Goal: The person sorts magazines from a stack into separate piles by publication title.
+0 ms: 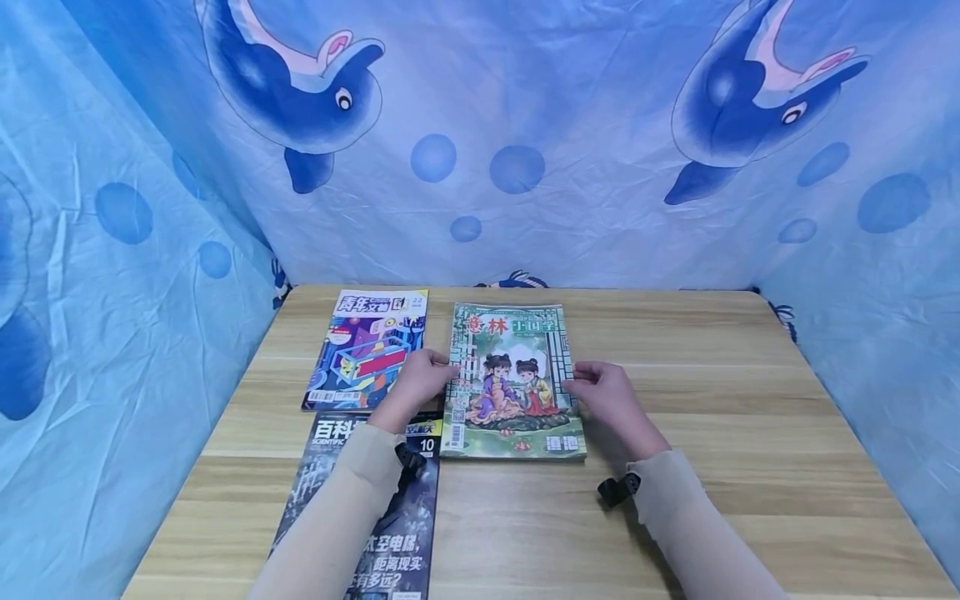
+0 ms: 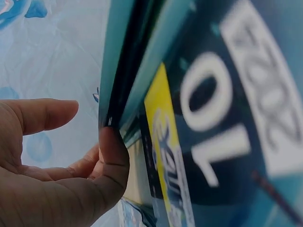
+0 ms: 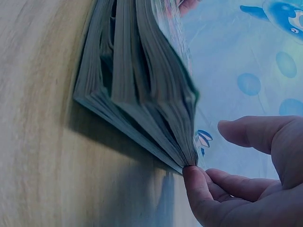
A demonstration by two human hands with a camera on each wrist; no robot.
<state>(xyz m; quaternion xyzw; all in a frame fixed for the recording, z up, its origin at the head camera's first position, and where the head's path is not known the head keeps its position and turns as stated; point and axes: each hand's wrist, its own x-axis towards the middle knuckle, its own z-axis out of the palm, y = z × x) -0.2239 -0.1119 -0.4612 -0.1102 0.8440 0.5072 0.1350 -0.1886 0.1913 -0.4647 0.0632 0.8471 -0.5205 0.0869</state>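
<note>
Left grip [image 1: 420,383] and right grip [image 1: 607,395], thumbs spread, touch the stack's [image 1: 516,375] sides; toward the worktop's [image 1: 720,400] left edge, a sleeve [image 1: 326,521] partly hides the dark magazine [image 1: 411,521].

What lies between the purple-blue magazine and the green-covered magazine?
In the head view, the left hand lies across part of the gap, touching the green-covered magazine; beyond the hand, bare wooden table shows.

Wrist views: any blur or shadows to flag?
Left wrist: print on the dark magazine is blurred, left hand crisper; right wrist: the stack casts a shadow on the table, its page edges fairly distinct.
</note>
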